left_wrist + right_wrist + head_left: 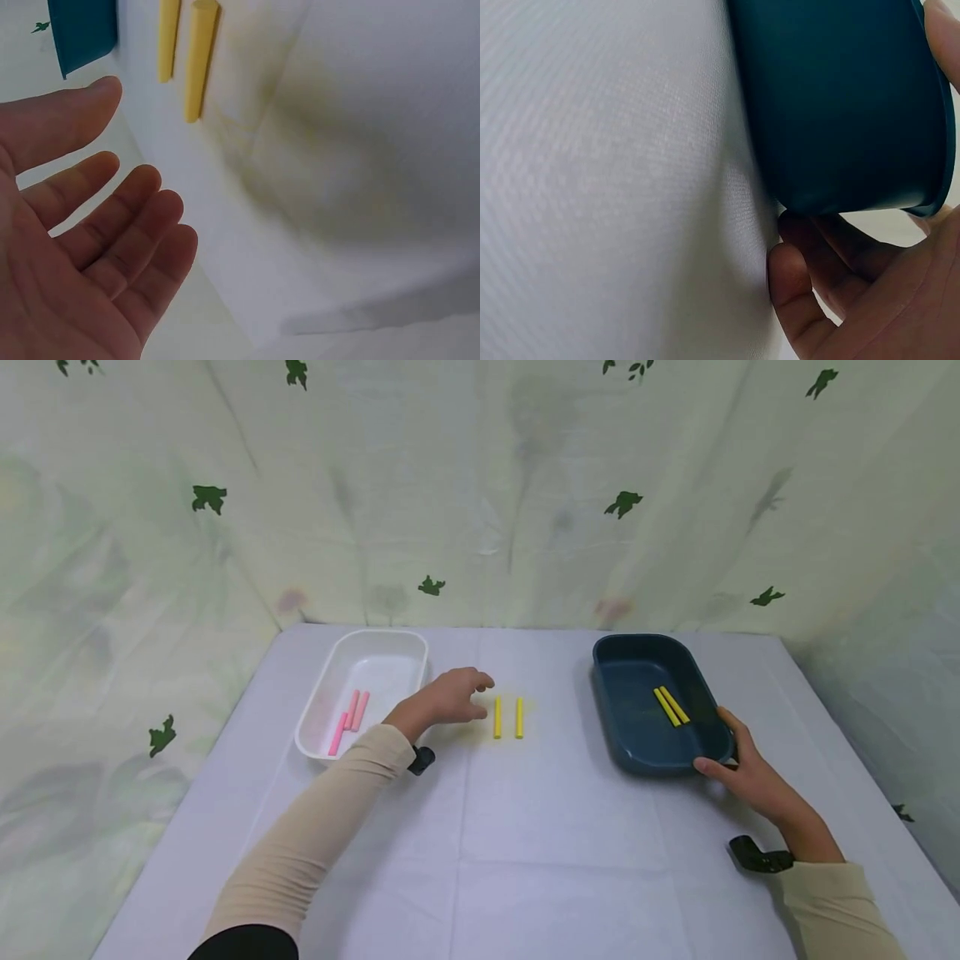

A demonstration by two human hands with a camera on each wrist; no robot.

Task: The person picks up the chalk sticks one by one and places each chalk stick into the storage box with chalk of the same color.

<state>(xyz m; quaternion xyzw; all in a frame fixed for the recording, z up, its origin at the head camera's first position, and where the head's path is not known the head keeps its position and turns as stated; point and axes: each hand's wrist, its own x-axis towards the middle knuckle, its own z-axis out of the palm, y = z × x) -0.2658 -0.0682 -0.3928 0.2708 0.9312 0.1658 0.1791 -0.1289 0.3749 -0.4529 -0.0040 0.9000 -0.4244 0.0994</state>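
My left hand [452,696] hovers just left of two yellow chalk sticks [497,718] lying side by side on the white cloth, its fingers relaxed and nothing in its grasp. In the left wrist view the palm [67,277] shows bare, with the sticks [199,64] beyond the thumb. At the right, my right hand [750,781] grips the near right corner of a dark blue tub [637,752], thumb at the rim. Fingers [806,292] curl against the tub's outer wall [840,112] in the right wrist view. Two more yellow chalks [671,706] lie inside that tub.
On the left stands a white tub [382,652] holding several pink chalks [354,714]; my left forearm passes over its near right side. Yellow dust smudges the cloth [480,827] around the loose sticks. A pale leaf-patterned curtain [480,502] hangs behind the table.
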